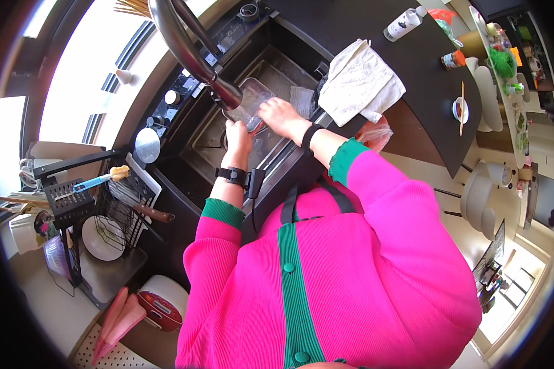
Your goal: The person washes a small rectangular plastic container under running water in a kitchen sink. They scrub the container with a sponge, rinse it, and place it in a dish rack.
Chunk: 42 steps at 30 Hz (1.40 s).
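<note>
Over the sink (203, 157), a clear plastic container (257, 92) is tilted beneath the spout of a dark metal faucet (226, 90). My left hand (238, 137) grips its near lower end. Against the right side of the container lies my right hand (279, 116), fingers curled and slightly blurred. Whether those fingers grip the wall or only rub it is hidden. A ribbed, pale scouring cloth or pad (301, 101) rests in the sink just right of my right hand.
A white towel (362, 83) drapes over the counter at the sink's right. Farther back are a white bottle (404, 24) and a jar with an orange lid (453, 60). A black dish rack (115, 207) with a wooden-handled knife (153, 213) stands to the left.
</note>
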Each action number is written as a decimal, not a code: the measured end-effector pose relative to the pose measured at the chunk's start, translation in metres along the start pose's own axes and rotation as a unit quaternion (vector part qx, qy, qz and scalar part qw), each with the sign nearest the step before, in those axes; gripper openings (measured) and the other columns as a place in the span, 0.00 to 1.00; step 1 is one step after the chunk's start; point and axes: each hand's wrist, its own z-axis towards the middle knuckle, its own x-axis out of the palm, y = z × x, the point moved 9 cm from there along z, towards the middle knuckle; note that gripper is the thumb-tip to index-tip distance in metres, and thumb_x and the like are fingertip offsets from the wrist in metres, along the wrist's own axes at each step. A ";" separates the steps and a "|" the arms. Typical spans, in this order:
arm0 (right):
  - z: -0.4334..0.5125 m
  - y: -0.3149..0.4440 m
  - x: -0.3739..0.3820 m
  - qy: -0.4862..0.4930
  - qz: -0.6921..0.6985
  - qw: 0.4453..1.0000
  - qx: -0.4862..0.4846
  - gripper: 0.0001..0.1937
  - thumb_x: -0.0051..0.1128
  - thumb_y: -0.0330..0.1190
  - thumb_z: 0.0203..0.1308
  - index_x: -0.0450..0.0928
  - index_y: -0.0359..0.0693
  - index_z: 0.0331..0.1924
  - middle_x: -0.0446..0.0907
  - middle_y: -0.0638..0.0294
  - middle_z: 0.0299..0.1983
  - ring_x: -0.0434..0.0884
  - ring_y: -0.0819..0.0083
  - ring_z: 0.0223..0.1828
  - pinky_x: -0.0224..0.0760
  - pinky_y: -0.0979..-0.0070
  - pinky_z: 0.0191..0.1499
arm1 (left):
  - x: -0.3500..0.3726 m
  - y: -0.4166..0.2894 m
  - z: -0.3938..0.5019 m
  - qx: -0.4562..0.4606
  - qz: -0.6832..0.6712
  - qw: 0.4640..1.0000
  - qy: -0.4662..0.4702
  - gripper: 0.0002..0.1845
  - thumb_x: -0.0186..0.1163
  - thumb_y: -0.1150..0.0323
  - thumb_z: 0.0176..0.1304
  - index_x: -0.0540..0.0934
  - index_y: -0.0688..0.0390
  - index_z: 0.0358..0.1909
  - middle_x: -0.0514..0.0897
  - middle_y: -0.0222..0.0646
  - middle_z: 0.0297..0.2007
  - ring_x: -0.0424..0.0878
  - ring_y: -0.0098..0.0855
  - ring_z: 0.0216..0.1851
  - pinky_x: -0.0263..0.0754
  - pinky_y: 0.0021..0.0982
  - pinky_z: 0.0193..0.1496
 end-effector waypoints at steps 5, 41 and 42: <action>-0.002 0.024 0.004 0.007 0.075 0.997 -0.019 0.07 0.48 0.30 0.53 0.79 0.44 0.32 0.77 0.62 0.38 0.75 0.66 0.48 0.63 0.65 0.57 | -0.003 0.004 0.008 0.037 0.042 0.998 0.007 0.19 0.39 0.80 0.55 0.61 0.61 0.50 0.73 0.47 0.40 0.79 0.41 0.33 0.80 0.40 0.26; -0.015 -0.009 -0.035 -0.008 -0.191 0.935 -0.298 0.07 0.54 0.30 0.44 0.79 0.57 0.22 0.78 0.80 0.32 0.73 0.76 0.50 0.26 0.48 0.71 | -0.010 -0.004 0.020 -0.106 0.248 0.960 0.071 0.22 0.45 0.81 0.58 0.69 0.58 0.56 0.76 0.40 0.46 0.78 0.38 0.41 0.81 0.41 0.37; -0.015 0.000 -0.043 -0.039 -0.193 0.932 -0.306 0.06 0.55 0.30 0.44 0.79 0.57 0.21 0.78 0.80 0.30 0.75 0.76 0.43 0.32 0.51 0.71 | -0.013 -0.005 0.024 -0.103 0.293 0.948 0.065 0.21 0.46 0.81 0.58 0.70 0.58 0.55 0.78 0.38 0.44 0.80 0.36 0.39 0.81 0.39 0.37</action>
